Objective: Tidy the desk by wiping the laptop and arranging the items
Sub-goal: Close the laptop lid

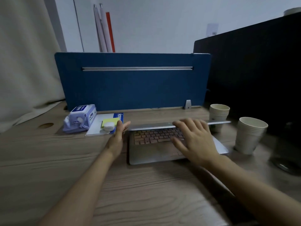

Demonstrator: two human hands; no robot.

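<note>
On the far left of the bench point(48, 160) sits the wipes pack point(80, 117), and just right of it a notebook point(104, 123) carrying a yellow sticky pad point(110, 122) and a small white round case point(108, 126); you will likely want that pack for the wiping. Your left hand point(118, 136) hovers edge-on beside the left side of the laptop point(154, 144), fingers point(125, 125) straight and loosely spread, holding nothing. The laptop lies mid-bench with its lid tipped low over the keys, seemingly part-way through being shut or opened; I cannot tell which. Your right hand point(193, 139) is spread wide over the keyboard's right half, fingertips at the lid's edge, gripping nothing that shows. Move the lid from its middle, slowly, and steady the base with your left hand so it does not slide. Mind the two cup stacks, one point(219, 116) just behind the lid's right corner and another point(250, 134) near the base's right edge: a swinging lid or elbow could topple them.
</note>
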